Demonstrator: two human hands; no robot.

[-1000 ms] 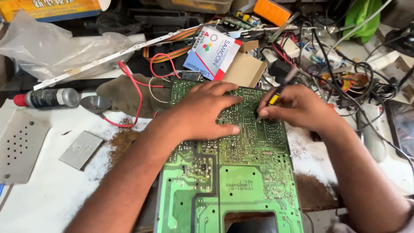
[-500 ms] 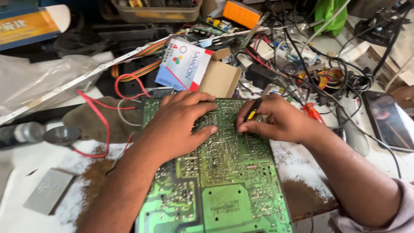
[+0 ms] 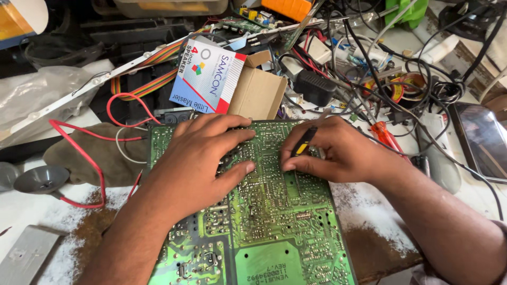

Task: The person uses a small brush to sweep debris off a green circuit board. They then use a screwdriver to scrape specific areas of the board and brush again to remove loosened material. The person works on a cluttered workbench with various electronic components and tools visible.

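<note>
While a large green circuit board (image 3: pixel 264 221) lies solder side up on the dusty, rust-stained white counter (image 3: pixel 369 211), the left hand (image 3: pixel 203 158) presses flat and open on it, holding nothing, and the right hand (image 3: pixel 338 150) pinches a slim black-and-yellow probe tool (image 3: pixel 303 141) tip-down on the joints. A slip could likely bridge the closely packed shiny solder points. Behind sit a small cardboard box (image 3: pixel 259 92), red wires (image 3: pixel 79 142) and tangled black cables (image 3: pixel 401 68).
</note>
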